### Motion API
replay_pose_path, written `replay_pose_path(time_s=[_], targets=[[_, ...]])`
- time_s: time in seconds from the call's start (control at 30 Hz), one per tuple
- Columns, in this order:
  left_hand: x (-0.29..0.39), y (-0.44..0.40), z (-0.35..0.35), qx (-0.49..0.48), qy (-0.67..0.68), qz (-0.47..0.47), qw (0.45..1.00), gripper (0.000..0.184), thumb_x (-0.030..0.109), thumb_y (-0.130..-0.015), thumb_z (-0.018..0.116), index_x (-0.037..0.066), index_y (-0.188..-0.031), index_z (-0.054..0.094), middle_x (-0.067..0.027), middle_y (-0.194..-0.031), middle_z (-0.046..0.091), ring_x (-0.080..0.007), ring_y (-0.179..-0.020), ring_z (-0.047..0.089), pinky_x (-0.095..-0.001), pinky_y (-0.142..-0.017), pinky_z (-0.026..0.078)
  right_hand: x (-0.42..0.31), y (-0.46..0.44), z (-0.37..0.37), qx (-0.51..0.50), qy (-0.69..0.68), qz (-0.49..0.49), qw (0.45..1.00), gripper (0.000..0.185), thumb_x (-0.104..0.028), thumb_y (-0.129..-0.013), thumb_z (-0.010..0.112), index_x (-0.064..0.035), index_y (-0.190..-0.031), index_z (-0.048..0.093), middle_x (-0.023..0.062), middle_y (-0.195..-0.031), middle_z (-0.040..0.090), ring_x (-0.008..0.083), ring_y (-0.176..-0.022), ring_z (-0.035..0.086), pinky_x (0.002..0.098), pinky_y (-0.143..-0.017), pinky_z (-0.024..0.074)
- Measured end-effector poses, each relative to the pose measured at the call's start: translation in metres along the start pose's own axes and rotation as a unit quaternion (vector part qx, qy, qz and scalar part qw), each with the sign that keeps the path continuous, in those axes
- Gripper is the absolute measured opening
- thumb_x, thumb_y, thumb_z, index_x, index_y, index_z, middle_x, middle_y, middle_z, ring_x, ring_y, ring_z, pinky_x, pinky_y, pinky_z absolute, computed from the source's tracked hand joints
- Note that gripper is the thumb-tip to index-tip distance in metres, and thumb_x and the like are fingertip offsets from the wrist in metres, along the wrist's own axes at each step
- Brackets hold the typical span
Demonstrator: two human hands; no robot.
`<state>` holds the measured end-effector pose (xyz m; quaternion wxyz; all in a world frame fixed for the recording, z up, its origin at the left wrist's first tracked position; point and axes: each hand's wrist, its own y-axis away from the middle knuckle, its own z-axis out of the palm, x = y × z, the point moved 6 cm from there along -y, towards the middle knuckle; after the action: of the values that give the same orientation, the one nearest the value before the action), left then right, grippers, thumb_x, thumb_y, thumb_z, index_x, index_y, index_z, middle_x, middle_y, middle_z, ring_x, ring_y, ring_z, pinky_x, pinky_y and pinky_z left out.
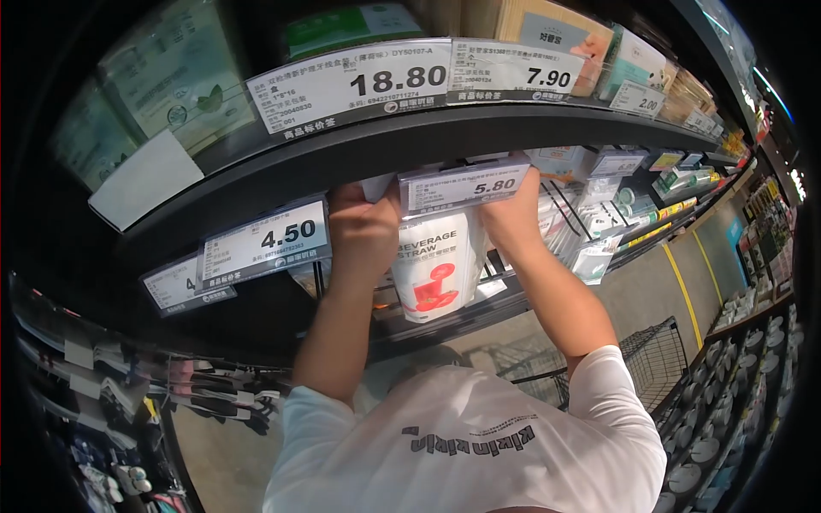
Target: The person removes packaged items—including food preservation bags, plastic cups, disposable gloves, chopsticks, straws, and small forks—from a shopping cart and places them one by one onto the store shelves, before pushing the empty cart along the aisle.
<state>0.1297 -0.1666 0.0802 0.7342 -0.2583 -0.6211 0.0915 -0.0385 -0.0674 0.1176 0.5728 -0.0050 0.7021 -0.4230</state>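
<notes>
A white pouch with red print, labelled beverage straw (438, 269), hangs below a 5.80 price tag (466, 186) between my two hands. My left hand (366, 218) is raised to the left of the tag, its fingers curled in beside a pale edge. What it grips is hidden. On the other side, my right hand (515, 205) reaches up at the tag's right end, close to the pouch's upper edge. Its fingertips are out of sight behind the tag, so I cannot see what they touch.
Above runs a dark shelf edge (385, 141) with 18.80 and 7.90 tags (513, 75) and boxed goods. A 4.50 tag (265, 244) juts out at left. A wire shopping cart (654, 363) stands at lower right, near racks of hanging goods (727, 402).
</notes>
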Motion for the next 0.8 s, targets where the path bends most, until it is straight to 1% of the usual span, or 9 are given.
replay_pose_path(time_s=[0.1, 0.23, 0.3, 0.33, 0.4, 0.53, 0.63, 0.73, 0.8], targets=[[0.018, 0.001, 0.005, -0.048, 0.111, 0.007, 0.993, 0.016, -0.004, -0.085, 0.062, -0.001, -0.1, 0.066, -0.0097, -0.097, 0.07, -0.0148, -0.085, 0.067, -0.0272, -0.075, 0.054, 0.0, -0.002, 0.001, 0.006, -0.009, -0.024, 1.0, 0.028, -0.007, -0.073, 0.073, 0.0025, -0.097, 0.062, 0.0074, -0.087, 0.068, 0.0126, -0.079, 0.062, 0.0279, -0.074, 0.05], [-0.001, -0.001, -0.002, -0.016, 0.084, 0.02, 0.996, 0.014, -0.003, -0.086, 0.062, -0.002, -0.099, 0.067, -0.0094, -0.098, 0.071, -0.0145, -0.085, 0.067, -0.027, -0.074, 0.054, -0.001, -0.001, 0.002, -0.008, 0.007, -0.041, 0.999, 0.027, -0.006, -0.073, 0.073, 0.0028, -0.095, 0.061, 0.007, -0.084, 0.067, 0.0129, -0.075, 0.061, 0.0279, -0.07, 0.0494], [0.017, 0.001, 0.001, -0.033, -0.104, 0.144, 0.984, 0.014, -0.002, -0.086, 0.062, -0.001, -0.098, 0.067, -0.009, -0.098, 0.071, -0.0149, -0.084, 0.068, -0.0262, -0.074, 0.054, 0.004, -0.001, 0.002, -0.006, 0.0, -0.038, 0.999, 0.026, -0.006, -0.073, 0.072, 0.0026, -0.095, 0.061, 0.0066, -0.083, 0.067, 0.0127, -0.074, 0.061, 0.0279, -0.07, 0.0492], [0.024, 0.001, 0.0, -0.031, -0.106, 0.144, 0.983, 0.014, -0.002, -0.086, 0.062, -0.001, -0.098, 0.067, -0.009, -0.098, 0.071, -0.0149, -0.084, 0.068, -0.0262, -0.074, 0.054, 0.005, -0.002, 0.001, -0.002, -0.005, -0.035, 0.999, 0.025, -0.006, -0.073, 0.072, 0.0024, -0.094, 0.061, 0.0062, -0.082, 0.067, 0.0125, -0.074, 0.06, 0.0279, -0.069, 0.049], [0.034, 0.003, 0.0, -0.06, -0.041, 0.025, 0.997, 0.014, 0.0, -0.086, 0.062, -0.001, -0.098, 0.067, -0.0081, -0.098, 0.071, -0.015, -0.084, 0.068, -0.0254, -0.074, 0.053, 0.004, -0.001, 0.001, 0.005, -0.013, -0.038, 0.999, 0.024, -0.006, -0.073, 0.072, 0.0021, -0.093, 0.061, 0.0061, -0.082, 0.066, 0.0124, -0.073, 0.06, 0.028, -0.069, 0.0489], [0.036, 0.004, 0.002, -0.049, -0.095, -0.007, 0.994, 0.013, 0.0, -0.087, 0.061, 0.0, -0.099, 0.067, -0.0079, -0.097, 0.071, -0.015, -0.085, 0.068, -0.0256, -0.074, 0.052, 0.003, -0.002, 0.001, 0.015, -0.033, -0.037, 0.999, 0.02, -0.005, -0.074, 0.072, 0.002, -0.09, 0.063, 0.0054, -0.081, 0.068, 0.0108, -0.073, 0.061, 0.0268, -0.068, 0.0493], [0.016, 0.001, 0.004, -0.058, -0.037, 0.042, 0.997, 0.014, 0.0, -0.088, 0.06, 0.0, -0.1, 0.067, -0.0082, -0.099, 0.071, -0.0141, -0.088, 0.067, -0.0262, -0.075, 0.052, 0.002, 0.003, 0.0, 0.013, -0.025, -0.012, 1.0, 0.017, -0.004, -0.073, 0.075, 0.0016, -0.087, 0.066, 0.004, -0.08, 0.069, 0.0091, -0.073, 0.063, 0.0252, -0.068, 0.0499], [0.014, 0.007, 0.004, -0.04, 0.008, -0.046, 0.998, 0.015, 0.004, -0.088, 0.064, 0.001, -0.102, 0.068, -0.0098, -0.098, 0.071, -0.0142, -0.083, 0.067, -0.0259, -0.073, 0.051, 0.009, 0.006, 0.003, 0.005, -0.101, -0.008, 0.995, 0.016, -0.003, -0.072, 0.078, 0.0009, -0.084, 0.068, 0.003, -0.081, 0.071, 0.0077, -0.074, 0.064, 0.0241, -0.069, 0.0505], [0.017, 0.01, 0.007, -0.026, 0.174, -0.026, 0.984, 0.015, 0.001, -0.087, 0.062, -0.001, -0.102, 0.067, -0.0058, -0.094, 0.07, -0.0106, -0.081, 0.063, -0.0251, -0.071, 0.05, 0.007, 0.008, 0.003, 0.004, -0.079, -0.013, 0.997, 0.019, -0.003, -0.071, 0.08, 0.0004, -0.085, 0.068, 0.0029, -0.083, 0.071, 0.0077, -0.075, 0.064, 0.024, -0.07, 0.0505]])
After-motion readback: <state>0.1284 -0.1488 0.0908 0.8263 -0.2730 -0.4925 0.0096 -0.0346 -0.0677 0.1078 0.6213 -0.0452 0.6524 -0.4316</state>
